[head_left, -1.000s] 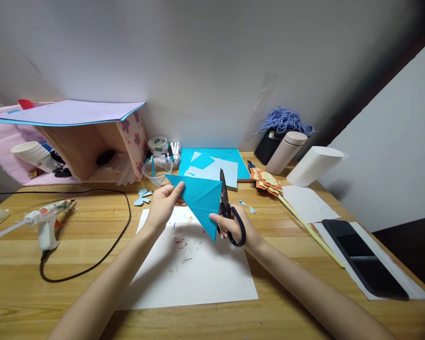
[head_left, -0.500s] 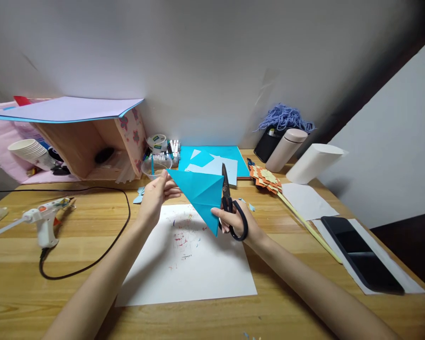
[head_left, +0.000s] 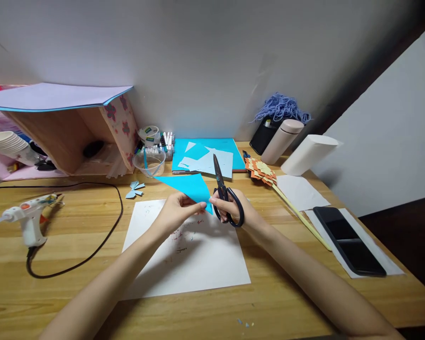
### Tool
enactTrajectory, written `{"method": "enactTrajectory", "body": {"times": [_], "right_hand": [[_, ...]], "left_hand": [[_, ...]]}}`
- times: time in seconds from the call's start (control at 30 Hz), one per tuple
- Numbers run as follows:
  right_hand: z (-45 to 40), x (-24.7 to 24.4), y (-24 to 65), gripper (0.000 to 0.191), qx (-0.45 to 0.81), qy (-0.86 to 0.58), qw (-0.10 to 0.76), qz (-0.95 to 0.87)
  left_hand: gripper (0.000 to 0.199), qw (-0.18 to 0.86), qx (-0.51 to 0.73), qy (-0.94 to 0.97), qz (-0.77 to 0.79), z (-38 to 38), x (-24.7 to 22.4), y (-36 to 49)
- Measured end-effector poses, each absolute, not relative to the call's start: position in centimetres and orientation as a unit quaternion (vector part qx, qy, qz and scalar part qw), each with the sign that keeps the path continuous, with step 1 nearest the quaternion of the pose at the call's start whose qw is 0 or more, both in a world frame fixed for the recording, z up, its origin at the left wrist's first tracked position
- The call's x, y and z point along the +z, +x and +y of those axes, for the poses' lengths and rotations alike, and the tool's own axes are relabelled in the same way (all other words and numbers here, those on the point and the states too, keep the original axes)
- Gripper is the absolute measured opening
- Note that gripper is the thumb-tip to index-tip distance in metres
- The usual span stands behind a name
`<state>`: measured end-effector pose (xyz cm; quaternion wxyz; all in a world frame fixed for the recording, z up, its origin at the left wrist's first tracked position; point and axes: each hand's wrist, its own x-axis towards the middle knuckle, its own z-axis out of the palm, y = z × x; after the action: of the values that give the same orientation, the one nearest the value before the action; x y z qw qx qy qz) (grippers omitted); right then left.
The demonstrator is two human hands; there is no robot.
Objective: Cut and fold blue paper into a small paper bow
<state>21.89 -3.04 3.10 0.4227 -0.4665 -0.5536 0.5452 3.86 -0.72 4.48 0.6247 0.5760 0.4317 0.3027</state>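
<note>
A folded bright blue paper (head_left: 191, 185) is held up above a marked white sheet (head_left: 212, 264). My left hand (head_left: 180, 210) pinches its lower edge, with the thumb near the right corner. At that same corner the fingertips of my right hand (head_left: 230, 205) meet the paper. Black-handled scissors (head_left: 221, 182) rest in my right hand, their blades together and pointing up and away, just right of the paper. The fingers of both hands are partly hidden behind the paper and the handles.
A glue gun (head_left: 30, 219) with a looped cable lies left, near a cardboard box (head_left: 53, 137). Blue and white paper pieces (head_left: 212, 160), markers (head_left: 167, 144) and a clear bowl (head_left: 149, 163) stand behind. On the right are an orange paper flower (head_left: 260, 171), bottle (head_left: 282, 141) and phone (head_left: 349, 241).
My left hand has moved from the paper's far left corner to its lower edge, close to my right hand. The paper has turned and tilted. The view has shifted slightly.
</note>
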Motion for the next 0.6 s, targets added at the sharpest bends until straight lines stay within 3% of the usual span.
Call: {"method": "enactTrajectory", "body": {"times": [0.17, 0.37, 0.6], "right_hand": [[-3.3, 3.1, 21.4, 0.024, 0.546, -0.471, 0.407, -0.561], [-3.4, 3.0, 21.2, 0.027, 0.537, -0.48, 0.408, -0.561], [-3.8, 1.8, 19.8, 0.054, 0.688, -0.385, 0.431, -0.439]], "left_hand": [[0.026, 0.594, 0.363, 0.556, 0.454, -0.8, 4.9, 3.9], [0.031, 0.606, 0.349, 0.547, 0.46, -1.4, 4.9, 4.4], [0.028, 0.579, 0.42, 0.52, 0.467, -0.8, 4.9, 4.0]]}}
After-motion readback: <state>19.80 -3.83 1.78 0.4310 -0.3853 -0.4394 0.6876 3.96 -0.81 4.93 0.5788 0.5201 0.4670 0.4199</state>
